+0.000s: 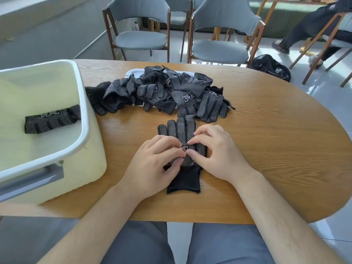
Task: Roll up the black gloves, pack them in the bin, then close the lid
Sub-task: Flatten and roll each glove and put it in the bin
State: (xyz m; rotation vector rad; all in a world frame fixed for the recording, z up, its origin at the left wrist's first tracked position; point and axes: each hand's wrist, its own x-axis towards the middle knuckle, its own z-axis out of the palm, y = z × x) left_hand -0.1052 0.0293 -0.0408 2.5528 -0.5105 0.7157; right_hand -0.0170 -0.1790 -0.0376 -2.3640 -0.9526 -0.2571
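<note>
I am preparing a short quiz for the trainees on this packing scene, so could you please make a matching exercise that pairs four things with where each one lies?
Things:
1. rolled glove
2. flat glove
3. glove pile
4. white lid

Places:
A. on the table, mostly covered by loose gloves
B. inside the bin
C. heaped at the far side of the table, partly on the white lid
D. in front of the person, under the left hand and right hand

Pairs: 1-B; 2-D; 3-C; 4-A
</note>
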